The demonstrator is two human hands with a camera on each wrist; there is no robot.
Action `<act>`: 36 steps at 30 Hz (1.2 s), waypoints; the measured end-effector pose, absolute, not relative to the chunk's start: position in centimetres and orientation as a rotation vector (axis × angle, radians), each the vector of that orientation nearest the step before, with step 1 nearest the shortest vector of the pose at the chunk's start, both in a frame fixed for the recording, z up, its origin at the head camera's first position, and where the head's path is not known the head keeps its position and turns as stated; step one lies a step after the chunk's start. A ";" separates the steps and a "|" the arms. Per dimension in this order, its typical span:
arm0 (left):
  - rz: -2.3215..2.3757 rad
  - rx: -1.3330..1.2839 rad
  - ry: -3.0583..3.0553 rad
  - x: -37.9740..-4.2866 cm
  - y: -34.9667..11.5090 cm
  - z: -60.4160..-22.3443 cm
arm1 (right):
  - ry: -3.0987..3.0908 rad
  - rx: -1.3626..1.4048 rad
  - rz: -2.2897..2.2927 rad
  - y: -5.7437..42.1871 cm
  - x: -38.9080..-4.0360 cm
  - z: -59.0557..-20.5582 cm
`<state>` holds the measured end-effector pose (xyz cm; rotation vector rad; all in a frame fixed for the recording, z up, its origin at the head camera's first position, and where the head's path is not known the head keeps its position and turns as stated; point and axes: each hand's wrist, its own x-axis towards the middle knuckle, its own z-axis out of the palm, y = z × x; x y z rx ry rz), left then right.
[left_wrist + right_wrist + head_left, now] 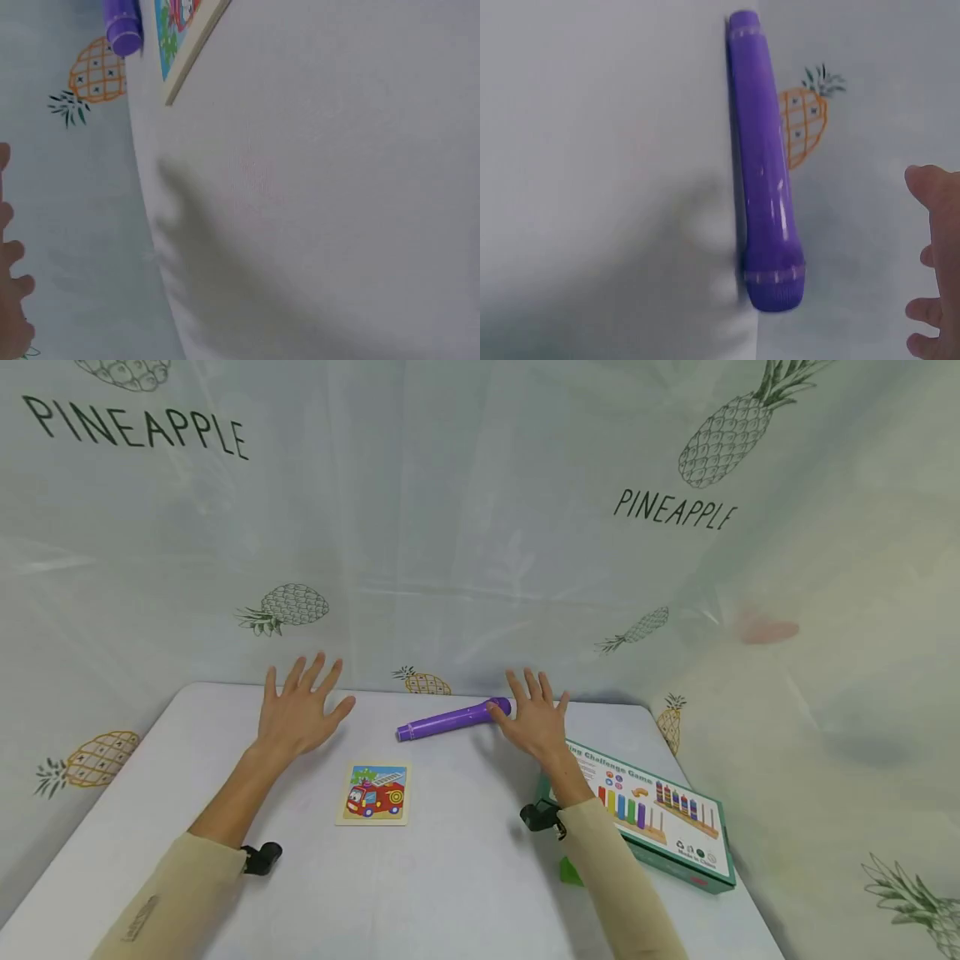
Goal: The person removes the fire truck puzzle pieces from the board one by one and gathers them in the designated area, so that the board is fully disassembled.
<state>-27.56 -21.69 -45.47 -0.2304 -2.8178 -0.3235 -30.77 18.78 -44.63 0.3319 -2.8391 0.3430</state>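
Observation:
Both hands hover over a white table with fingers spread and nothing in them. My left hand (297, 714) is above the table's left part, its shadow falling on the surface in the left wrist view. To its lower right lies a square wooden picture puzzle (375, 795) showing a red fire truck. A purple toy microphone (450, 721) lies near the back edge, seen whole in the right wrist view (765, 165). Raised near its thick end is my right hand (537, 724); the right wrist view shows a gap between them.
A green and white game box (678, 822) lies at the right, partly under the right forearm. A small green object (570, 871) peeks out beside that sleeve, mostly hidden. Behind the table (450, 893) hangs a pineapple-print curtain (450, 527).

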 end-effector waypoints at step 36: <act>-0.549 -0.709 -3.198 -21.3 -20.0 -48.3 | -3.032 0.823 0.844 7.3 -24.6 -50.7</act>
